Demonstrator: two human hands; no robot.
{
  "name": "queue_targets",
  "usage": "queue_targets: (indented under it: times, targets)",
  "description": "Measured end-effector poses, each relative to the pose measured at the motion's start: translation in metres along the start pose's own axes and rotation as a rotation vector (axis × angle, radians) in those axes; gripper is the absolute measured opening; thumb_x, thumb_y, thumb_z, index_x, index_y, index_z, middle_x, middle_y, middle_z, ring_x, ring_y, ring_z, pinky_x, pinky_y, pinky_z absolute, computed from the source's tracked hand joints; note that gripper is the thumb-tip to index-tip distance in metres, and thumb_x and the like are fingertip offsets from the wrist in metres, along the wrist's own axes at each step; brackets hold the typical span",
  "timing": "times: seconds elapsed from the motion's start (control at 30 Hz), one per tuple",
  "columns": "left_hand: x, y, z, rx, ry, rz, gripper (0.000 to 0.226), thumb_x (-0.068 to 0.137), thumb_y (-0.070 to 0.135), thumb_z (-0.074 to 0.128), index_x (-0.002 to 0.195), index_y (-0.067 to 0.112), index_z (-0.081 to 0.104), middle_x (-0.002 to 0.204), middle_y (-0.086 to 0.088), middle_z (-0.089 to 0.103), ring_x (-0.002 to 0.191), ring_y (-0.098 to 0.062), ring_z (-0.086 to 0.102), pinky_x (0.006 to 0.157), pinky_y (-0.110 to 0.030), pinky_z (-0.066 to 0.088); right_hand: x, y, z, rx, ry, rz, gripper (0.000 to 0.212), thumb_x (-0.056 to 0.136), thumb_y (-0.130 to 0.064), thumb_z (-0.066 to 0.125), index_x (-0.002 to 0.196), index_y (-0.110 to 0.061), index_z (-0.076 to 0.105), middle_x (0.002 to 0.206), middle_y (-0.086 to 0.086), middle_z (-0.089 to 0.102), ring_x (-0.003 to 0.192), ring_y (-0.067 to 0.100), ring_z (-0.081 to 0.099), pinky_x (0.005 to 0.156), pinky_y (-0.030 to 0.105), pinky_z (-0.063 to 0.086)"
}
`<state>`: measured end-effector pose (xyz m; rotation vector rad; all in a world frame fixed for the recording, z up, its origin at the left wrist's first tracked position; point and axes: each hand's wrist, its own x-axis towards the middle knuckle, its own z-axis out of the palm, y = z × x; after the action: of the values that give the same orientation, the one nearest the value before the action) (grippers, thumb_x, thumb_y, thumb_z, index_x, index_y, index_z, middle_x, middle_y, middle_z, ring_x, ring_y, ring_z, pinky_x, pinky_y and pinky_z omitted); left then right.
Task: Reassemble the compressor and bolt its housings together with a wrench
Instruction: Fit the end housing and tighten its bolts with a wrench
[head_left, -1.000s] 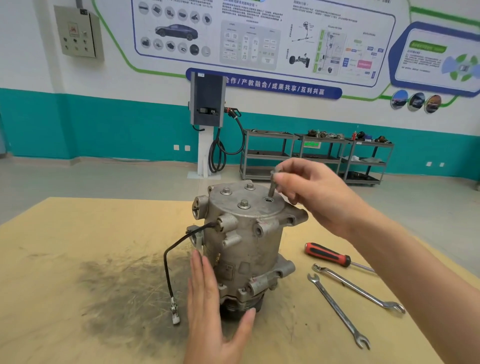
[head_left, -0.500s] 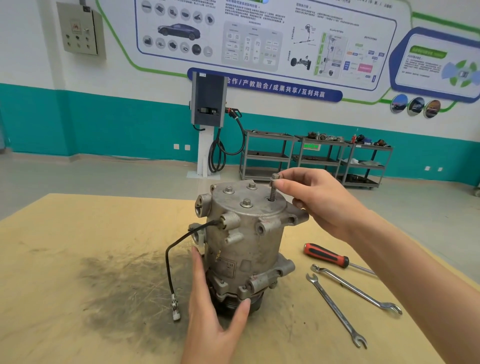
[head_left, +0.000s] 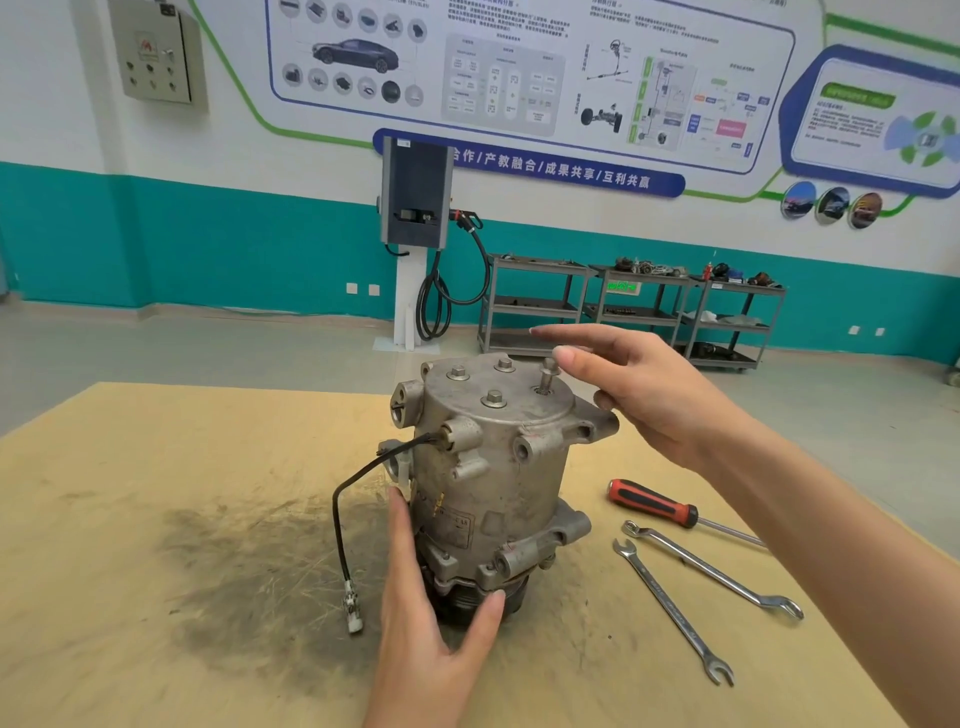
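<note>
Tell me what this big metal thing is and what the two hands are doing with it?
You are seeing through a camera worn on a person's head, looking down at their own hands and a yellowish table.

The grey metal thing is a compressor, a machine part, standing upright. It has a black wire hanging off its side.

On its flat top are four bolts. Three sit low. The fourth bolt sticks up, so it is not screwed down yet.

The left hand rests flat against the compressor's lower side to steady it. The right hand is open in the air next to the tall bolt and holds nothing.

To the right lie a red-handled screwdriver and two wrenches, probably for tightening the bolts next.
</note>
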<state>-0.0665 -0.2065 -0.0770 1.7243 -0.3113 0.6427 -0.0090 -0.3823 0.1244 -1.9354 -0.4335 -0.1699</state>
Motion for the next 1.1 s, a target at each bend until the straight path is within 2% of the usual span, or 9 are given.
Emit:
queue_targets:
  times: [0.07,0.2,0.4,0.53,0.6,0.73,0.9,1.0,1.1]
  targets:
    - [0.000,0.000,0.000,0.003,0.001,0.009,0.106,0.075,0.049,0.069,0.148,0.056,-0.008,0.148,0.048,0.006,0.138,0.020,0.012,0.101,0.006,0.013,0.000,-0.002,0.001,-0.069,-0.027,-0.047,0.023,0.092,-0.029,0.061,0.105,-0.046,0.070,0.114,-0.017,0.067,0.089,-0.012,0.058,0.067,0.012,0.044]
    - [-0.001,0.000,-0.001,-0.012,-0.007,-0.002,0.104,0.072,0.057,0.064,0.147,0.057,-0.007,0.149,0.047,0.006,0.139,0.018,0.013,0.101,0.005,0.014,0.003,-0.002,0.006,-0.329,-0.019,-0.110,0.022,0.096,-0.030,0.057,0.105,-0.045,0.069,0.115,-0.011,0.057,0.105,0.013,0.055,0.090,0.029,0.048]
    - [-0.002,-0.001,0.000,-0.015,-0.009,-0.007,0.105,0.073,0.054,0.065,0.150,0.051,-0.005,0.150,0.046,0.007,0.140,0.018,0.014,0.102,0.005,0.014,0.006,-0.003,0.013,-0.261,0.091,-0.013,0.033,0.067,-0.052,0.072,0.079,-0.022,0.066,0.077,-0.008,0.055,0.068,0.017,0.052,0.057,0.031,0.047]
    - [-0.001,-0.001,-0.001,-0.026,-0.008,-0.011,0.105,0.071,0.056,0.063,0.151,0.050,-0.004,0.150,0.045,0.009,0.140,0.017,0.016,0.102,0.004,0.015,0.007,0.005,0.017,-0.270,0.065,-0.098,0.034,0.079,-0.055,0.061,0.103,-0.032,0.069,0.123,-0.009,0.055,0.117,0.009,0.049,0.098,0.033,0.041]
    - [-0.001,-0.001,-0.001,-0.032,-0.008,-0.009,0.105,0.072,0.056,0.063,0.151,0.049,-0.004,0.150,0.045,0.010,0.140,0.016,0.016,0.102,0.004,0.016,0.004,0.008,0.016,-0.135,-0.032,-0.090,0.026,0.096,-0.037,0.052,0.115,-0.029,0.069,0.140,-0.013,0.049,0.128,0.006,0.045,0.105,0.033,0.039]
    - [-0.001,-0.002,0.000,-0.028,-0.007,-0.012,0.104,0.072,0.056,0.064,0.150,0.051,-0.004,0.150,0.045,0.009,0.140,0.016,0.016,0.103,0.004,0.015,0.003,0.017,0.020,0.242,-0.065,0.023,0.019,0.095,-0.012,0.056,0.092,-0.016,0.075,0.133,-0.005,0.060,0.119,0.012,0.058,0.097,0.035,0.049]
    - [-0.001,-0.002,-0.001,-0.046,-0.010,-0.022,0.103,0.070,0.057,0.064,0.147,0.057,-0.006,0.149,0.047,0.010,0.139,0.017,0.017,0.102,0.004,0.016,0.010,0.013,0.026,0.217,0.033,0.062,0.017,0.074,-0.022,0.076,0.072,-0.014,0.062,0.107,-0.003,0.073,0.087,0.013,0.068,0.068,0.029,0.054]
    - [-0.001,-0.002,-0.001,-0.051,-0.016,-0.027,0.103,0.071,0.056,0.065,0.146,0.058,-0.006,0.149,0.046,0.010,0.140,0.016,0.017,0.102,0.004,0.016,0.008,0.014,0.021,0.212,-0.018,0.038,0.028,0.071,-0.036,0.071,0.091,-0.017,0.070,0.116,0.000,0.071,0.103,0.019,0.067,0.082,0.037,0.055]
    - [-0.002,-0.002,-0.001,-0.044,-0.018,-0.020,0.104,0.073,0.049,0.067,0.145,0.060,-0.007,0.149,0.046,0.009,0.141,0.014,0.018,0.106,-0.002,0.018,0.003,0.018,0.015,0.396,-0.129,0.029,0.025,0.083,-0.022,0.062,0.103,-0.015,0.074,0.127,-0.005,0.066,0.116,0.016,0.063,0.089,0.036,0.055]
